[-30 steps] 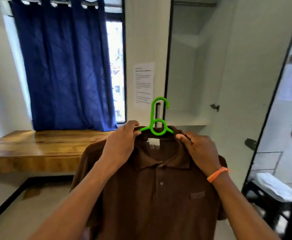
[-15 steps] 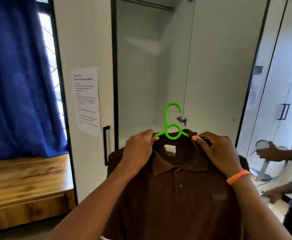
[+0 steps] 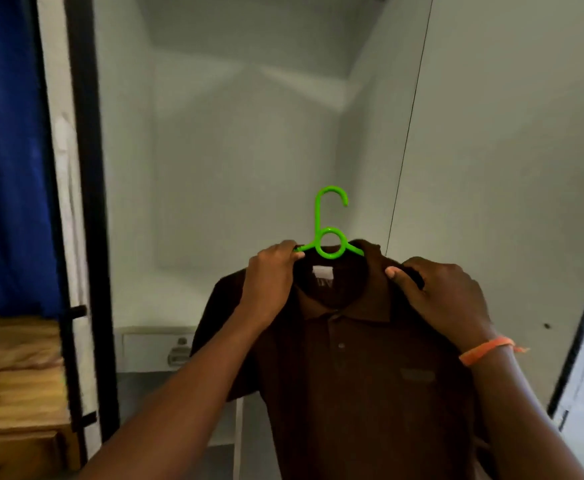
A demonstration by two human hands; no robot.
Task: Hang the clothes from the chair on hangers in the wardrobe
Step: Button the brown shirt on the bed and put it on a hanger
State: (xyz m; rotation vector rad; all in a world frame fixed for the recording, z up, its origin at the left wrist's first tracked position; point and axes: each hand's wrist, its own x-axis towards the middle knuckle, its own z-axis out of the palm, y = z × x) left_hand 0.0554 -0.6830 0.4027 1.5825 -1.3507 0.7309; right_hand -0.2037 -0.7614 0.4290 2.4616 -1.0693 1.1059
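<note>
A brown polo shirt (image 3: 360,375) hangs on a bright green plastic hanger (image 3: 328,230), held up in front of the open white wardrobe (image 3: 235,161). My left hand (image 3: 271,282) grips the shirt's left shoulder at the hanger's arm. On the other side my right hand (image 3: 436,289), with an orange band on its wrist, grips the right shoulder and collar. The hanger's hook points up and touches nothing. No rail shows in this view.
The wardrobe's black-edged left door (image 3: 82,202) stands at the left, with a blue curtain (image 3: 6,150) and a wooden desk (image 3: 13,368) beyond it. A drawer with a latch (image 3: 176,351) sits low inside. The white right door (image 3: 508,168) fills the right side.
My view has swung right and come closer to the wardrobe, so its inside now fills the frame. Both hands keep the same hold on the shirt and hanger. The other person has left the view.
</note>
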